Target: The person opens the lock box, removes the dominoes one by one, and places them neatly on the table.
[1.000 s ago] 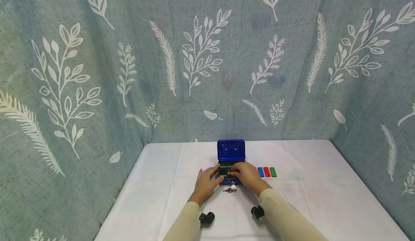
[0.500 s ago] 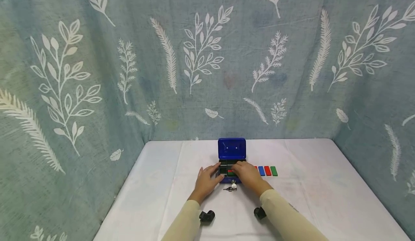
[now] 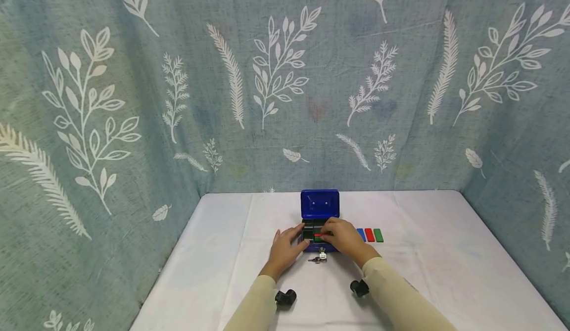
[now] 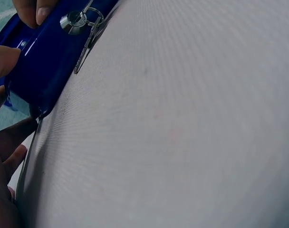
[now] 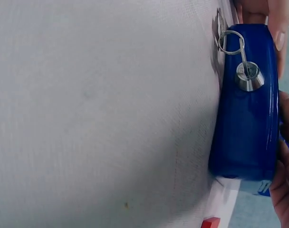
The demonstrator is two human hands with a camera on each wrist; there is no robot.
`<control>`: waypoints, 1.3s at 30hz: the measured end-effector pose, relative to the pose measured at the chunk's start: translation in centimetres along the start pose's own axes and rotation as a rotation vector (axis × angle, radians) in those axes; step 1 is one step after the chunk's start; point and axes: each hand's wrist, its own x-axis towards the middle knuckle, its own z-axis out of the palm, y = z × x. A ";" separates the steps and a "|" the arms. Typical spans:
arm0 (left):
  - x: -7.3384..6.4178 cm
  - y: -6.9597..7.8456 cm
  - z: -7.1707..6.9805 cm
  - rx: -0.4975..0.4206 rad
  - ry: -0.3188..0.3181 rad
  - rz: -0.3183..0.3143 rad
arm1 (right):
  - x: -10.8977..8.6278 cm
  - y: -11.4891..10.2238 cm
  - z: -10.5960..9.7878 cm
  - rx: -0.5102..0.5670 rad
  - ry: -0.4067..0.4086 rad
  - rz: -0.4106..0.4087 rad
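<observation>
Inside a blue metal box (image 5: pixel 246 133) the left hand (image 3: pixel 284 252) grips, the right hand (image 3: pixel 345 237), hold unclear, seemingly arranges a red strip (image 3: pixel 317 235), next needing careful alignment.

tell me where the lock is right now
In the right wrist view, the lock is at upper right, on the front of the box, with a key in it.
</observation>
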 end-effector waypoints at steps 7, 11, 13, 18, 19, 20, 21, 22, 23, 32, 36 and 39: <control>-0.1 0.1 -0.2 -0.007 -0.009 -0.007 | 0.1 0.0 0.1 -0.050 -0.017 -0.039; 0.0 0.1 -0.2 -0.005 -0.011 -0.018 | 0.2 0.0 0.1 -0.073 -0.017 -0.067; 0.0 0.0 -0.1 -0.004 -0.007 -0.019 | 0.2 0.0 0.0 -0.090 -0.018 -0.088; -0.1 0.0 0.1 -0.004 -0.007 -0.021 | -0.1 0.0 -0.2 -0.100 -0.030 -0.130; -0.1 0.0 0.1 -0.003 -0.005 -0.019 | -0.1 0.0 -0.2 -0.105 -0.031 -0.139; -0.1 0.0 0.1 -0.003 -0.005 -0.020 | -0.2 0.0 -0.2 -0.103 -0.030 -0.149; -0.1 0.0 0.1 -0.005 -0.004 -0.020 | -0.3 0.0 -0.2 -0.109 -0.029 -0.164; -0.1 0.0 0.1 -0.008 -0.001 -0.018 | -0.4 0.0 -0.2 -0.115 -0.027 -0.180; -0.1 0.1 0.0 -0.009 0.000 -0.019 | -0.5 0.0 -0.2 -0.117 -0.024 -0.196; 0.0 -0.1 0.2 0.003 -0.009 -0.036 | -1.2 0.3 -0.2 -0.114 0.019 -0.273; 0.0 0.0 0.2 0.005 -0.009 -0.040 | -1.4 0.1 -0.3 -0.119 0.009 -0.266; 0.0 0.1 0.0 0.004 -0.011 -0.041 | -1.4 0.0 -0.3 -0.107 -0.006 -0.232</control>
